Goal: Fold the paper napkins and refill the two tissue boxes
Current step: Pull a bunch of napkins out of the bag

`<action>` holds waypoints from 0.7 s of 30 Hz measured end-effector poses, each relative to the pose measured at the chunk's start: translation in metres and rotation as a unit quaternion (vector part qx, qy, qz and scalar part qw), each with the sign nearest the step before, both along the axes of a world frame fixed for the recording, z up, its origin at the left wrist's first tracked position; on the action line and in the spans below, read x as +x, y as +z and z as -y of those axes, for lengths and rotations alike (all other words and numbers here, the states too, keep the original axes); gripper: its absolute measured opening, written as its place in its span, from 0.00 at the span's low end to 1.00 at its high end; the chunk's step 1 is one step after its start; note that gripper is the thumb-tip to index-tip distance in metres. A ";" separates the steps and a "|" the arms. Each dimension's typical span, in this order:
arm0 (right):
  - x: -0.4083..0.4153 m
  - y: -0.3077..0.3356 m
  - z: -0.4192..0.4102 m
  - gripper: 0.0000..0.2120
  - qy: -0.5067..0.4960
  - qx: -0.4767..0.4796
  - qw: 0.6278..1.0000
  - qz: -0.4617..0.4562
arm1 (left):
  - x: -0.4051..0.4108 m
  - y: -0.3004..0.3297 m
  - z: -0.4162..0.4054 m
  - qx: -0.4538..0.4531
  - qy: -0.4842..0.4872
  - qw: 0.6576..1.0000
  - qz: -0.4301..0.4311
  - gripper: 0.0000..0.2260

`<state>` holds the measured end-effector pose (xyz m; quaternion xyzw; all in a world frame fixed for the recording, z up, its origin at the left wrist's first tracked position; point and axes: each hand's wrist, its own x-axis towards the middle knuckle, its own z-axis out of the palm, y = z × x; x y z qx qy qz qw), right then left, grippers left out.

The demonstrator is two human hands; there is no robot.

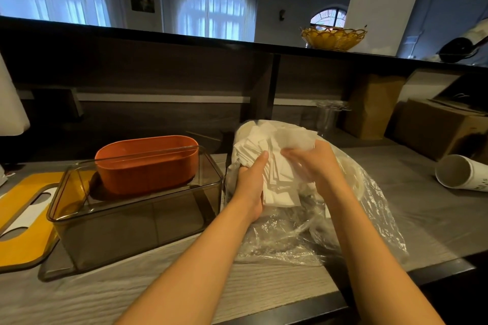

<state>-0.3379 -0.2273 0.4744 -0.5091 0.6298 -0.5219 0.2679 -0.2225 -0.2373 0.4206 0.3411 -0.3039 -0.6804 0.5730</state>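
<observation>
Right of the smoky clear tissue box (132, 219), both hands work the napkin stack (274, 179): left hand (250, 185) cradles its left side, nearer the box; right hand (314, 163), blurred, pinches top sheets.

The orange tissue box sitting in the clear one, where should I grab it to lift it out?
Grip the orange tissue box by its long rim from above; it stands upright and open-topped inside the clear box, whose walls block its sides.

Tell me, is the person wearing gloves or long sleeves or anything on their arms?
No. Both the left hand and the right hand are bare, with no gloves. The forearms are bare too: no sleeves, watch or bracelet in view, and I can't make out any rings.
</observation>
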 end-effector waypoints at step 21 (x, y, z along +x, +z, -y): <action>-0.021 0.013 -0.007 0.04 -0.046 -0.048 0.978 0.199 | 0.002 0.005 -0.003 0.009 -0.001 1.000 0.007 0.13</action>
